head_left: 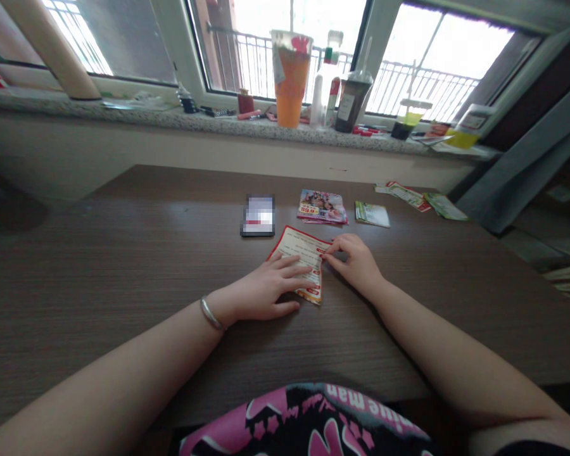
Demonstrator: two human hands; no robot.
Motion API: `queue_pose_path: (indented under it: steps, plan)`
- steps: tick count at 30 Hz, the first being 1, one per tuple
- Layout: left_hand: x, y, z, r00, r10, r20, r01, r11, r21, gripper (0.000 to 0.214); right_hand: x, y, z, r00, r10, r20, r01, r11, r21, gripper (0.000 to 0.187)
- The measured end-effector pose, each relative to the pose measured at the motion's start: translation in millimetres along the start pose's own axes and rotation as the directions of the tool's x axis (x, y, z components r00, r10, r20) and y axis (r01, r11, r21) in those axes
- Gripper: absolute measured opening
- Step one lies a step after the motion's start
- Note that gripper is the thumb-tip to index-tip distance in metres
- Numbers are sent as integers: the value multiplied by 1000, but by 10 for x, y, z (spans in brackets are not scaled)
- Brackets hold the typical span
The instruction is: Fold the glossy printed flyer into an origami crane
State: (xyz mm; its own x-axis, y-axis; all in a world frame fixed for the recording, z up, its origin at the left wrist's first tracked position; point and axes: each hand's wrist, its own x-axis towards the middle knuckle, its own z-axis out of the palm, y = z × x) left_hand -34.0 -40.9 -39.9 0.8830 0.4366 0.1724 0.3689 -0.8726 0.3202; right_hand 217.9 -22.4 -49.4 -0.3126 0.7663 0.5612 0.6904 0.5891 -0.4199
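Note:
A folded red-and-cream paper leaflet (300,250) lies on the dark wooden table (123,266) in front of me. My left hand (266,290), with a silver bangle at the wrist, rests flat on the leaflet's near left part with fingers stretched out. My right hand (356,261) is at the leaflet's right edge, fingertips pinched together on the paper there.
A phone (258,215) lies just beyond the leaflet. More leaflets (322,207) (372,214) (406,193) are spread further back and right. On the stone windowsill stand an orange drink cup (291,79), a dark drink cup (351,101), bottles and small items. A cardboard tube (52,47) leans at left.

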Motion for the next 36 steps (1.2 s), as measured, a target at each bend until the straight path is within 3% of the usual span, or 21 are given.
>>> queue_pose_path:
  steps: [13,27,32,36]
  plan:
    - [8,15,-10,999,-46,26,45,998,50,48,-27,-132,-55,999,-41,17,42,995,-92,12]
    - [25,18,33,992,-98,-77,105,989,101,45,-54,-208,-66,995,-99,9,100,994,-48,12]
    - [36,27,46,986,-126,-106,138,985,108,49,-73,-220,-62,997,-70,38,71,997,-34,11]
    - [48,39,28,984,-130,-126,144,984,109,49,-94,-239,-48,998,44,40,-43,999,-19,10]
